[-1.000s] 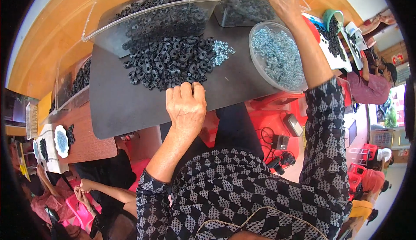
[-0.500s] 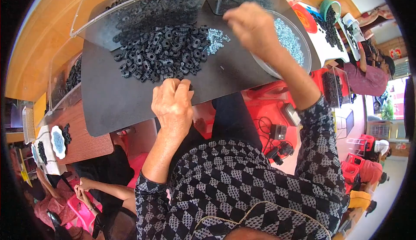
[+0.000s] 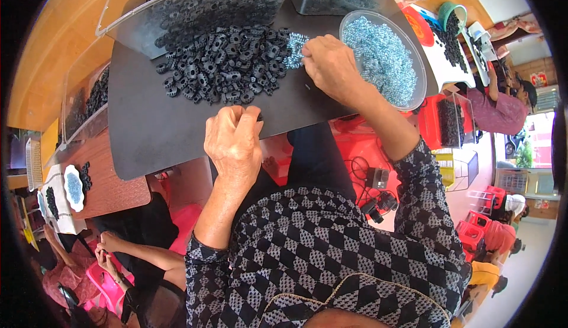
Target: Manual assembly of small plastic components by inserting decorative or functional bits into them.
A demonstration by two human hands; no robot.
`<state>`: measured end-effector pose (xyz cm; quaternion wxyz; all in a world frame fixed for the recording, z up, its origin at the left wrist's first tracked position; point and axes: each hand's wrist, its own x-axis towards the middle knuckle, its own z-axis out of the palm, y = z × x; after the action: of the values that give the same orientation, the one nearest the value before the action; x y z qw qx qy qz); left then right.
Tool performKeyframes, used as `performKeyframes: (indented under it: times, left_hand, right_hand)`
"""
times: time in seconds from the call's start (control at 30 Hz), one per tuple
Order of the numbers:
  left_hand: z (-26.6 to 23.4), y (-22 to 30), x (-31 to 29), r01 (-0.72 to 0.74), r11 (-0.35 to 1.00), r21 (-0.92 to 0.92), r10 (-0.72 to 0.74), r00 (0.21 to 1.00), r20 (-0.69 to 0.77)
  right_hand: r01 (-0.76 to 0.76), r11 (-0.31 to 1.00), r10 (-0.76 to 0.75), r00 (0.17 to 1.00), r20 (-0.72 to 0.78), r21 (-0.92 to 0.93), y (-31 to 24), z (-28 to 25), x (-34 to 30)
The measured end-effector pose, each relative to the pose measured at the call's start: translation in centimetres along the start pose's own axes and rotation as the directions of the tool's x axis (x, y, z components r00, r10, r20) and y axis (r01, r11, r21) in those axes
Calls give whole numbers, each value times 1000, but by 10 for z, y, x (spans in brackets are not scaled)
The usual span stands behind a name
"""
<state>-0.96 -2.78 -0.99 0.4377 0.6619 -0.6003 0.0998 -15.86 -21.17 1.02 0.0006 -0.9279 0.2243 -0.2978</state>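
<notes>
My left hand (image 3: 234,135) is closed at the table's near edge. A bit of a small black plastic part (image 3: 260,116) shows at its fingertips. My right hand (image 3: 331,67) has its fingers pressed together at the right side of a small pile of metal springs (image 3: 294,47); what they pinch is hidden. Left of the springs lies a large heap of black plastic parts (image 3: 222,64) with oval holes. To the right of my right hand, a round clear tub (image 3: 421,73) holds many more springs. One loose spring (image 3: 307,86) lies below that hand.
Clear plastic bins (image 3: 133,41) of black parts stand along the far side of the dark tabletop (image 3: 148,132). Left is a brown table (image 3: 118,192) with a white dish (image 3: 74,189) of springs. A green bucket (image 3: 452,11) lies tipped at the right. Other people sit on both sides.
My right hand has come down toward me and lowered its fingers to the spring pile, uncovering more of the tub. My left hand stays closed near the table's edge.
</notes>
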Motion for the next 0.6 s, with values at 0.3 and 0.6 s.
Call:
performKeyframes:
  times: [0.3, 0.6]
  left_hand:
    - [2, -3, 0, 55, 998, -42, -57, 997, -43]
    - [0, -5, 1, 62, 992, -106, -65, 998, -23]
  right_hand:
    - [-42, 996, 42, 999, 5, 83, -4, -5, 1]
    - [-273, 908, 279, 960, 25, 318, -18, -8, -4]
